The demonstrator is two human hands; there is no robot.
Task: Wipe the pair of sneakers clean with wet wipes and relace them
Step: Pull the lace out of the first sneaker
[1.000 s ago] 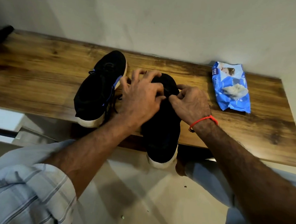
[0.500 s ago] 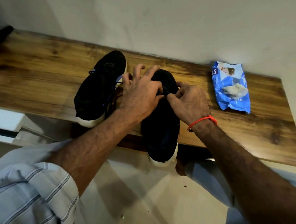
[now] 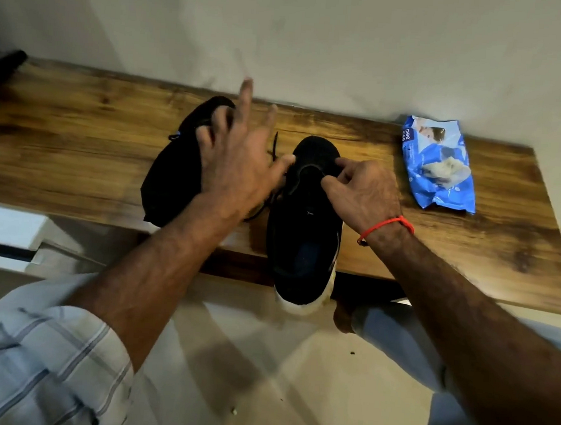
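Two black sneakers with white soles stand on a wooden bench (image 3: pixel 78 145). The right sneaker (image 3: pixel 303 240) points away from me and its heel overhangs the front edge. My right hand (image 3: pixel 363 195) pinches the edge of that shoe's opening with thumb and forefinger. My left hand (image 3: pixel 239 166) hovers over the left sneaker (image 3: pixel 172 175) with fingers spread. A black shoelace (image 3: pixel 275 144) runs between its thumb and forefinger, with the free end sticking up. A blue pack of wet wipes (image 3: pixel 438 163) lies at the right, apart from both hands.
The bench backs onto a pale wall. A dark object (image 3: pixel 0 70) lies at the bench's far left end. Below the front edge are a tiled floor and my knee in light trousers (image 3: pixel 396 340).
My left hand has swung left and away from the right sneaker, opening its fingers and drawing the lace out. My right hand stays on the shoe, now uncovered at its opening.
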